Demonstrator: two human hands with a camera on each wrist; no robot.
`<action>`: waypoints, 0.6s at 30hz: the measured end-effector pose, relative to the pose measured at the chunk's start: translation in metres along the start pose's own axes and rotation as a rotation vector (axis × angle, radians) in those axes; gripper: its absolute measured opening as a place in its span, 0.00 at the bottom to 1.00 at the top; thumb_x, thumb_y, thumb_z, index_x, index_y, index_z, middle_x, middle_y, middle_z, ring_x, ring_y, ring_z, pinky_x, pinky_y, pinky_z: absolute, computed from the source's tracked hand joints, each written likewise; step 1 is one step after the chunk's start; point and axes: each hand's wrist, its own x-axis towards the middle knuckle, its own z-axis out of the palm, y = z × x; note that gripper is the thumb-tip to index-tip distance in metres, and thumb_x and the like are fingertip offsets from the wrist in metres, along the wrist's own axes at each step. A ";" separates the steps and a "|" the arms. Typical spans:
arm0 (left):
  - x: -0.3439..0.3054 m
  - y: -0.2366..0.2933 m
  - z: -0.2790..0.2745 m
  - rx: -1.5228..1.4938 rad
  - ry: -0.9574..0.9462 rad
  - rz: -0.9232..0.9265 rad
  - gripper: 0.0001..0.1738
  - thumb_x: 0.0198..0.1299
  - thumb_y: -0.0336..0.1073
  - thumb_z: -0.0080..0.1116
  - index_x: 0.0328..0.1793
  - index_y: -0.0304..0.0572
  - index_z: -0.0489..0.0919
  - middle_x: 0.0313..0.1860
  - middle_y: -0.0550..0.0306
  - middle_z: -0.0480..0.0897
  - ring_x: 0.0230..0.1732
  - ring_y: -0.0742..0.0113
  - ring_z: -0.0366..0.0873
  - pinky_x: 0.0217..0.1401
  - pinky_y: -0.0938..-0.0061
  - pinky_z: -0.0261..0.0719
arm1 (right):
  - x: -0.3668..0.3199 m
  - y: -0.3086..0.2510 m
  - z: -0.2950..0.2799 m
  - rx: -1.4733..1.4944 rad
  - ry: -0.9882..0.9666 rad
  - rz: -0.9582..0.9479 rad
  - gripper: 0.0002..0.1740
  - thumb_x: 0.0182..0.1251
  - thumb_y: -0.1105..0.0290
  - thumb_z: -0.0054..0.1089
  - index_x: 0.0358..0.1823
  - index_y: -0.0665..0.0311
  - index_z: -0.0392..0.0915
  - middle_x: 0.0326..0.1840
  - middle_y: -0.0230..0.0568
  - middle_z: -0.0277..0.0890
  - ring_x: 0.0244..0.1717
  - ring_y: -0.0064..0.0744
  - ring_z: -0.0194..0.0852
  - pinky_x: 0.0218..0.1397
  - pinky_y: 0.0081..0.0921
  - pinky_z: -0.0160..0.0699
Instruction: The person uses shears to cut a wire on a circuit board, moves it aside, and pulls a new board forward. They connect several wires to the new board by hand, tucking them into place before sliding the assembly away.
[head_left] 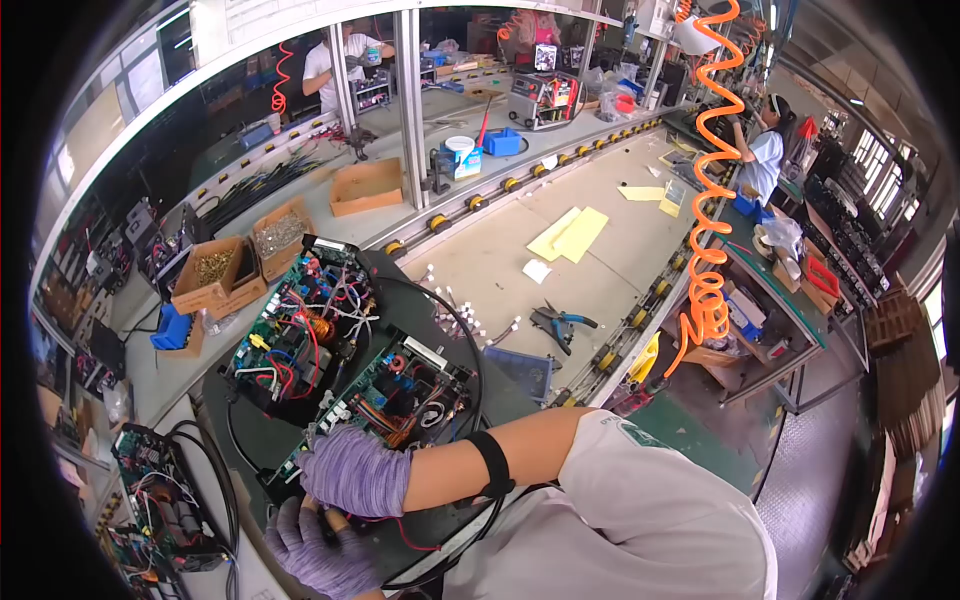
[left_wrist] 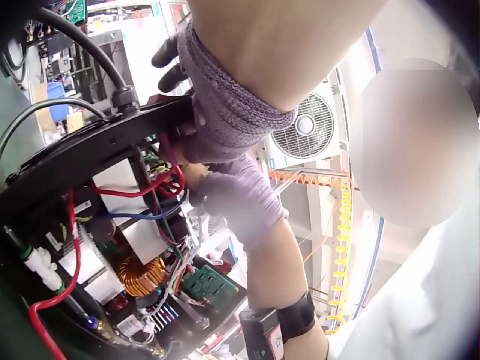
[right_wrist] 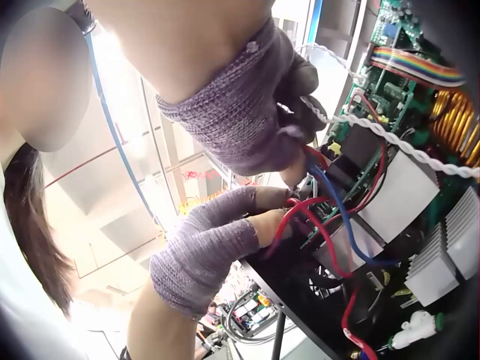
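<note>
An opened black unit with circuit boards (head_left: 405, 390) lies before the person. At its near end, the gloved right hand (head_left: 355, 475) is just above the gloved left hand (head_left: 322, 552). In the right wrist view, the right hand (right_wrist: 244, 112) pinches red and blue wires (right_wrist: 341, 202) at its bare fingertips. The left hand (right_wrist: 210, 244) has thumb and finger around a red wire (right_wrist: 319, 229) beside the black panel. In the left wrist view, the left hand (left_wrist: 225, 116) overlaps the right hand (left_wrist: 244, 199), hiding part of the contact near a copper coil (left_wrist: 141, 277).
A second opened unit (head_left: 300, 330) stands behind, another (head_left: 165, 495) at left. Boxes of small parts (head_left: 212, 272), pliers (head_left: 562, 325), a blue tray (head_left: 522, 372) and yellow papers (head_left: 580, 235) are around. An orange coiled hose (head_left: 705, 260) hangs at right.
</note>
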 end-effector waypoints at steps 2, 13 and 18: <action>-0.007 -0.011 0.017 -0.025 0.036 -0.049 0.10 0.49 0.36 0.62 0.38 0.43 0.79 0.43 0.49 0.80 0.53 0.46 0.73 0.59 0.52 0.70 | -0.002 0.001 0.000 -0.003 0.025 -0.045 0.11 0.59 0.64 0.57 0.35 0.63 0.82 0.37 0.42 0.80 0.42 0.40 0.82 0.35 0.39 0.79; -0.007 -0.011 0.016 -0.228 0.122 -0.191 0.31 0.41 0.33 0.72 0.55 0.41 0.75 0.57 0.42 0.75 0.60 0.42 0.72 0.65 0.53 0.70 | -0.006 0.002 0.002 -0.052 0.045 -0.201 0.13 0.58 0.60 0.59 0.37 0.62 0.80 0.35 0.43 0.79 0.39 0.41 0.83 0.40 0.40 0.80; -0.008 -0.009 0.008 -0.146 0.037 -0.203 0.13 0.43 0.38 0.75 0.36 0.50 0.86 0.60 0.47 0.75 0.62 0.43 0.70 0.64 0.55 0.70 | -0.002 0.016 -0.004 -0.010 0.042 -0.337 0.10 0.58 0.65 0.59 0.41 0.54 0.82 0.40 0.39 0.76 0.41 0.41 0.82 0.40 0.39 0.80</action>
